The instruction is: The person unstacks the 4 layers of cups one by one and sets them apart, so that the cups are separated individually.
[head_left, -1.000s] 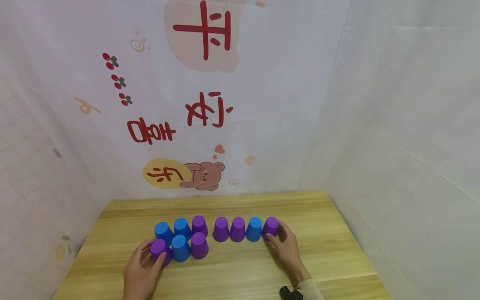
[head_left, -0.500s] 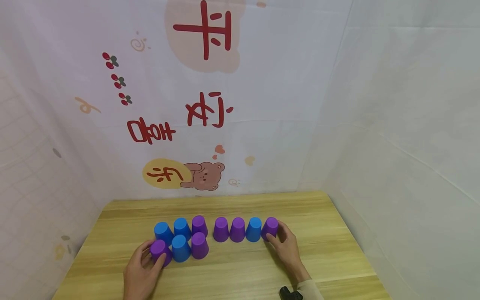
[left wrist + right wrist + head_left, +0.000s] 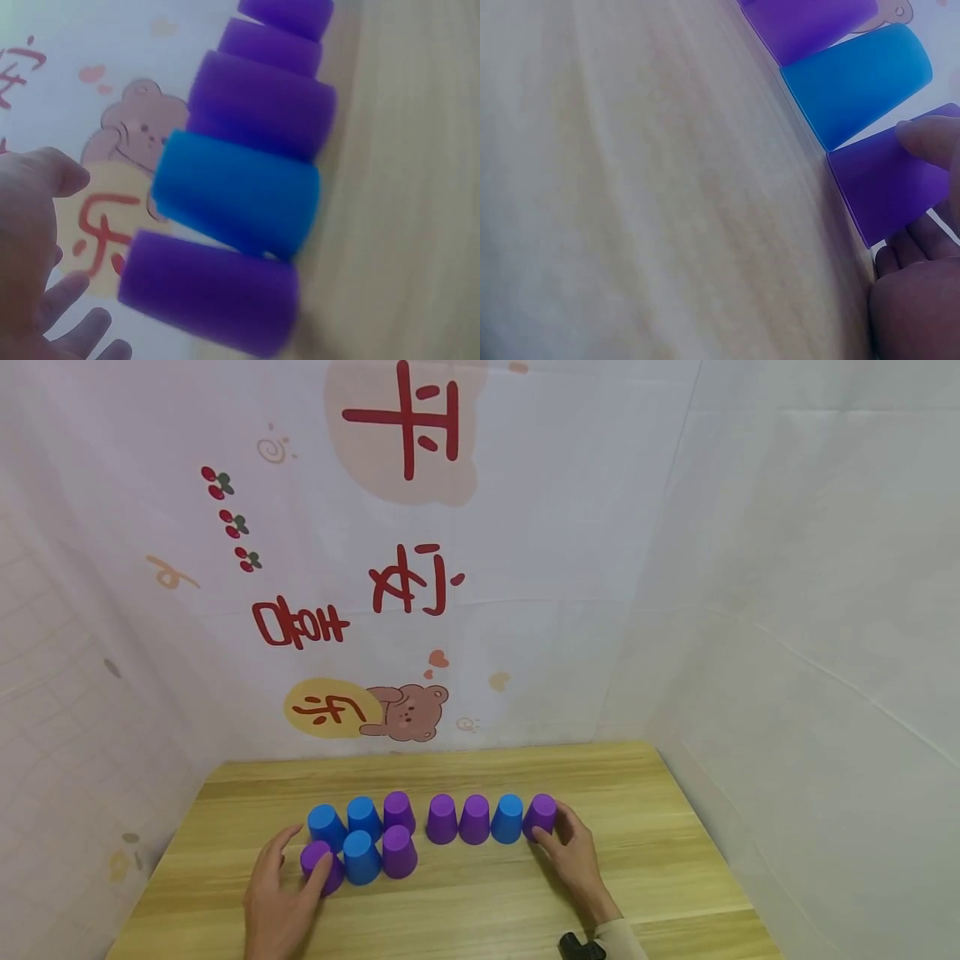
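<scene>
In the head view, upside-down purple and blue cups stand on the table. My left hand (image 3: 277, 889) is spread beside the front-left purple cup (image 3: 318, 867), thumb overlapping it; the left wrist view shows a gap between the fingers and that purple cup (image 3: 210, 292). Beside it come a blue cup (image 3: 362, 858) and a purple cup (image 3: 400, 852). My right hand (image 3: 573, 856) grips the rightmost purple cup (image 3: 541, 818), its thumb on the near side in the right wrist view. A blue cup (image 3: 507, 819) and two purple cups continue that row leftward.
Behind the front-left cups stand two blue cups, such as this blue cup (image 3: 326, 825), and a purple cup (image 3: 399, 812). A printed white cloth (image 3: 540, 610) hangs behind the wooden table (image 3: 465, 910). Near my right sleeve is a black object (image 3: 579, 947).
My left hand's fingers have spread away from the front-left purple cup they were around. My right hand and the cups have stayed where they were.
</scene>
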Action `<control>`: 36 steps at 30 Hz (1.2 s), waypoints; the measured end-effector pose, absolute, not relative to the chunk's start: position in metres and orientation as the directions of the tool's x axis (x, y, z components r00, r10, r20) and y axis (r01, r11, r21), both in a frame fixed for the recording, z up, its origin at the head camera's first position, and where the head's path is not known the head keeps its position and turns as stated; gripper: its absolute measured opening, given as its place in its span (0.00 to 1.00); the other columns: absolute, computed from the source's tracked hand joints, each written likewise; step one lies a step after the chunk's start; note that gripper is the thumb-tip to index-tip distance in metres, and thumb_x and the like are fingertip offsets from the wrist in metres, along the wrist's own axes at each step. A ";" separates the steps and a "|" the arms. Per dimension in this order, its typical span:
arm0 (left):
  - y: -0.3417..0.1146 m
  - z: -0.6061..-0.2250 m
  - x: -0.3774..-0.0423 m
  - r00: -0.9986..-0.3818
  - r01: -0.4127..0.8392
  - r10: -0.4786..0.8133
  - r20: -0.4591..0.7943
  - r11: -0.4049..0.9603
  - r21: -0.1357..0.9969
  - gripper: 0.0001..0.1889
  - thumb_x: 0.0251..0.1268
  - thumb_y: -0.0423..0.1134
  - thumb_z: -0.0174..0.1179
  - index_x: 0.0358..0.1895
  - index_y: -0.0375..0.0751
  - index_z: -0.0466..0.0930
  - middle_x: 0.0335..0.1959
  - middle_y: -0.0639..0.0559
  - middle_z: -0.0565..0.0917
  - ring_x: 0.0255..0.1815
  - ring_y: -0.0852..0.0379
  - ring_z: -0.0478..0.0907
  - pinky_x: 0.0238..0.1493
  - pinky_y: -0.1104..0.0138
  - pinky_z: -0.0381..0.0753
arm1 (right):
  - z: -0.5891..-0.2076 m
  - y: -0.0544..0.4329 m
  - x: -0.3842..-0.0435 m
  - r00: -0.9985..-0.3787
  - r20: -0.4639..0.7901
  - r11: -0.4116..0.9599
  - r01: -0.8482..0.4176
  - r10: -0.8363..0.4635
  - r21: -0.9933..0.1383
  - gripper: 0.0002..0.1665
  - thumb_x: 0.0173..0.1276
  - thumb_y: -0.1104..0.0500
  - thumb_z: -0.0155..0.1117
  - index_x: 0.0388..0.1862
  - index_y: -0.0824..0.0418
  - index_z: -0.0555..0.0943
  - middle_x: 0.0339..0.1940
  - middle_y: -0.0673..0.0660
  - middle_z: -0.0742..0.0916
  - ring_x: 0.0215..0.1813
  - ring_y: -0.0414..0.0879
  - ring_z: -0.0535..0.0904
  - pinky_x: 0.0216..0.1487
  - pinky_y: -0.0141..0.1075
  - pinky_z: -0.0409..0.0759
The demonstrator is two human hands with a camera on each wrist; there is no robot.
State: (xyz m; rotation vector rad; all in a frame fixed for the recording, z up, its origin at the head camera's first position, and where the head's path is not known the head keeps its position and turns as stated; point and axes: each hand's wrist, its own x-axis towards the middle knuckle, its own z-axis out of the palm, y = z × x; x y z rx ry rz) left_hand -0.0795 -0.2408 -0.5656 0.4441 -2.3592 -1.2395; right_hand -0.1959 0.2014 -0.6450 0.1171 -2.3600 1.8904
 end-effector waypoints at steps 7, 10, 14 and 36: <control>-0.229 -0.545 -0.089 -0.883 0.020 -0.380 0.277 0.560 0.828 0.39 0.69 0.42 0.81 0.80 0.38 0.75 0.82 0.34 0.76 0.84 0.28 0.70 0.81 0.24 0.69 | -0.645 0.201 -0.196 -0.990 0.140 0.222 -0.134 0.012 -0.966 0.37 0.76 0.63 0.78 0.81 0.63 0.77 0.80 0.67 0.84 0.87 0.65 0.74 0.80 0.19 0.68; -0.221 -0.538 -0.092 -0.897 0.056 -0.329 0.296 0.580 0.813 0.40 0.71 0.44 0.80 0.81 0.40 0.73 0.82 0.34 0.75 0.83 0.28 0.72 0.78 0.23 0.72 | -0.646 0.201 -0.196 -0.990 0.142 0.222 -0.135 0.016 -0.966 0.37 0.76 0.63 0.79 0.81 0.63 0.77 0.80 0.67 0.84 0.87 0.66 0.74 0.79 0.19 0.69; -0.212 -0.532 -0.097 -0.914 0.097 -0.265 0.307 0.592 0.800 0.39 0.73 0.45 0.78 0.83 0.44 0.71 0.85 0.35 0.73 0.83 0.27 0.71 0.76 0.21 0.74 | -0.646 0.201 -0.196 -0.990 0.140 0.212 -0.133 0.019 -0.968 0.37 0.75 0.64 0.79 0.80 0.63 0.77 0.79 0.68 0.84 0.87 0.66 0.74 0.79 0.19 0.69; -0.160 -0.515 -0.140 -0.937 0.292 0.007 0.350 0.569 0.769 0.45 0.73 0.53 0.77 0.88 0.49 0.66 0.89 0.42 0.68 0.89 0.31 0.66 0.82 0.23 0.69 | -0.645 0.202 -0.196 -0.991 0.133 0.196 -0.127 0.015 -0.972 0.37 0.75 0.64 0.79 0.80 0.62 0.78 0.80 0.67 0.84 0.86 0.56 0.77 0.79 0.18 0.70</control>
